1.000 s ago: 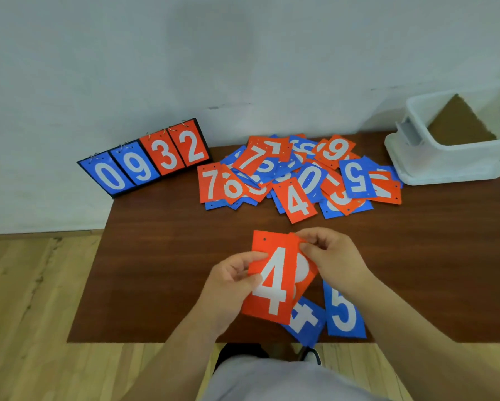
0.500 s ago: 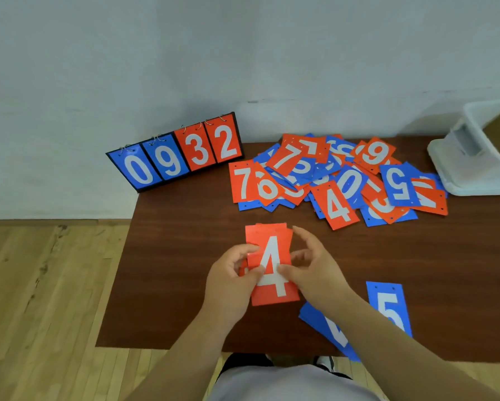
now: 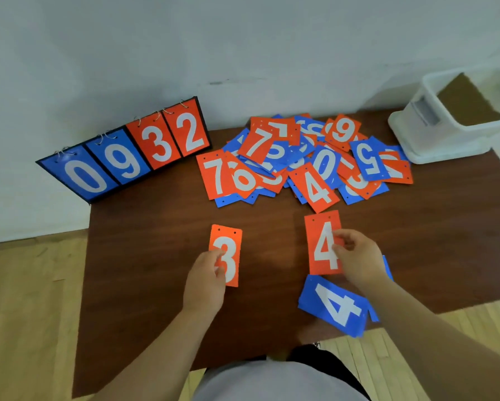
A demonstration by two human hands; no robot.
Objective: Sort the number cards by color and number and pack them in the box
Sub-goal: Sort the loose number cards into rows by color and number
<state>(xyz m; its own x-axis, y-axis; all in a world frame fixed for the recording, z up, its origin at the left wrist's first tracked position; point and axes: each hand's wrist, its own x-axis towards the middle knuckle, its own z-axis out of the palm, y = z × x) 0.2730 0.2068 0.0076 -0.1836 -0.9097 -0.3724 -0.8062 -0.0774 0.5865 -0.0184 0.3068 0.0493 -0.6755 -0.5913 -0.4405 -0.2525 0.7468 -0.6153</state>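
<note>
At two o'clock the white box runs off the right edge. Buried cards in the pile at twelve show no full number. The right hand hides most of a blue card at four o'clock.

Your head camera is looking forward and steeply down across the table from its near edge, sitting close above your left hand and right hand, catching wall and floor.
</note>
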